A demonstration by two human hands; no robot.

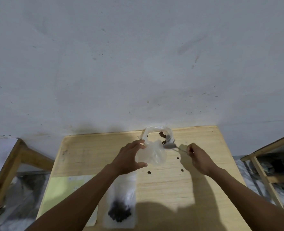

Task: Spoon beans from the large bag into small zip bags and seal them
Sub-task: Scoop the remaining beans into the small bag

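Currently, a small zip bag [152, 155] is held up by the left hand [129, 158] just before the large bag [157, 135] on the bench [204, 164], while a spoon [171, 145] is pinched in the right hand [199, 157] beside it, so scooping beans seems next.

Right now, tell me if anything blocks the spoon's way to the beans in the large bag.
Nothing visible does. The spoon, held in the right hand, has its bowl at the large bag, just below the beans. The left hand holds the plastic off to the side.
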